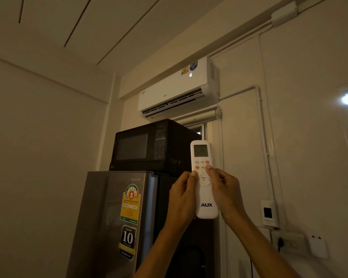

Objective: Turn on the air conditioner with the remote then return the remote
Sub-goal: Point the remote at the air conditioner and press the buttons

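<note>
Both hands hold the remote (203,179) upright at chest height, tip aimed up toward the AC (175,91) — likely so the signal reaches the unit. Left hand (182,199) wraps the left edge, fingers curled behind, thumb laid beside the round pad. Right hand (226,189) grips the right edge, fingers closed round the back, thumb tip on or just under the pink top-right button; whether it's pressing I can't tell. Remote reads "AUX" low down, "MENU OK" on the pad, screen lit w/ faint digits.

Behind the hands, the fridge (113,217) — "SHARP" badge, a no. 5 energy label, "10 YEAR" compressor sticker. The microwave (149,145) sits on top, prob. to save floor space. On the wall to the right, a white holder (268,212), maybe the remote's home. AC up high shows a lit display, louvre partly open: looks on already.
</note>
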